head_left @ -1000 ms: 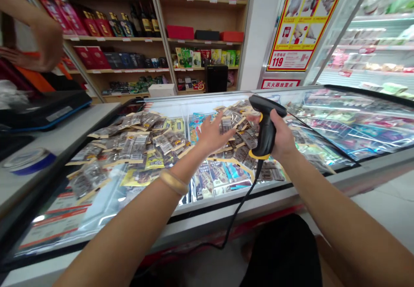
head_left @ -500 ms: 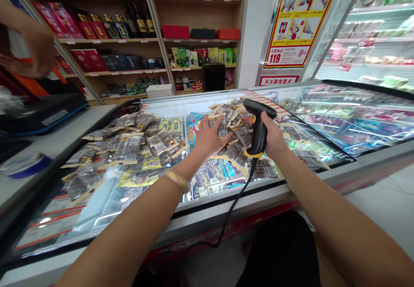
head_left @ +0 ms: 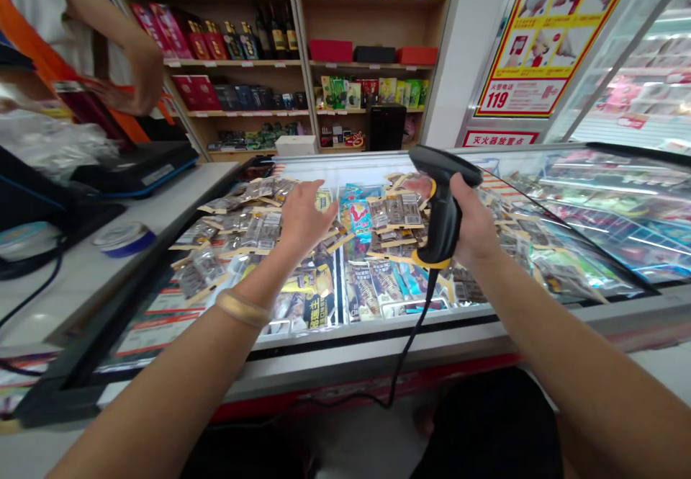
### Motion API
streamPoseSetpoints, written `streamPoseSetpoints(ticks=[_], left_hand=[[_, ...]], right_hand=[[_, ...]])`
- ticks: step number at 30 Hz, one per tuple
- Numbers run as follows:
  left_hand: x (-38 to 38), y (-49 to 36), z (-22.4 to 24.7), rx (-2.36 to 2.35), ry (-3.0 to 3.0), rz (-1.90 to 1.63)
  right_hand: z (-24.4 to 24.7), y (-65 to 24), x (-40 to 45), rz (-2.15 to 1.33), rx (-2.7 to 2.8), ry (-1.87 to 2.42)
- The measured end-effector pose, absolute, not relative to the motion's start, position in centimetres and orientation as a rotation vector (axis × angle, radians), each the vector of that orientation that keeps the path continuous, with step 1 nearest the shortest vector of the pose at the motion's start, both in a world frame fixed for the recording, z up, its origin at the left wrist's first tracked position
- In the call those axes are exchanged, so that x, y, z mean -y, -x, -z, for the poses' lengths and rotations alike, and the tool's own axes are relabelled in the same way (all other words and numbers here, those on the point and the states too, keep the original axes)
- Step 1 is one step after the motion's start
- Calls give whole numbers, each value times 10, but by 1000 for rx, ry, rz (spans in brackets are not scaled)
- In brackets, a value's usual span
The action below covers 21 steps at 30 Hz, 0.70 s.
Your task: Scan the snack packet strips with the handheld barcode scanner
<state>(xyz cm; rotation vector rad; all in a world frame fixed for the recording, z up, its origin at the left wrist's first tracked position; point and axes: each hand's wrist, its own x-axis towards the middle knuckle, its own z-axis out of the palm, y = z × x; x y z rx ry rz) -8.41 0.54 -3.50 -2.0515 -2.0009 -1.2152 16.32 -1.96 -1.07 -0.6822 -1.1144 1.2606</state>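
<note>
My right hand [head_left: 475, 223] grips a black and yellow barcode scanner [head_left: 443, 209] by its handle, with the scanner's head tilted up and a black cable trailing down from it. My left hand [head_left: 305, 220], with a gold bangle on its wrist, is held over the left pile of clear snack packets [head_left: 259, 228]. Its fingers are apart, and nothing shows in them. Between the hands, more clear packets [head_left: 396, 211] with dark contents and tan edges lie heaped on the glass lid. Whether the left fingertips touch a packet cannot be made out.
The packets rest on a chest freezer [head_left: 378, 338] holding colourful bags. On the left, a counter [head_left: 80, 295] bears a roll of tape [head_left: 124, 238] and a black device [head_left: 143, 169]; a person in an orange apron [head_left: 124, 122] stands behind. Shelves [head_left: 248, 63] line the back.
My left hand has moved left, from the packets near the scanner to the left pile. The view has swung left, showing more of the counter and the other person. The scanner stays in my right hand.
</note>
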Motion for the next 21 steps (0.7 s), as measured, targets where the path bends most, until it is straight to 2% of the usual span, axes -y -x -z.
streamPoseSetpoints(ticks=[7, 11, 15, 21], left_hand=[[7, 115, 56, 2282, 1844, 765], [9, 113, 63, 2313, 1891, 708], [10, 115, 61, 2203, 1962, 1020], [16, 115, 53, 2109, 2117, 1831]], right_hand=[[32, -85, 16, -1563, 1281, 683], [50, -73, 13, -1671, 1236, 744], [57, -79, 18, -1692, 1218, 782], [54, -88, 27, -1674, 1270, 695]])
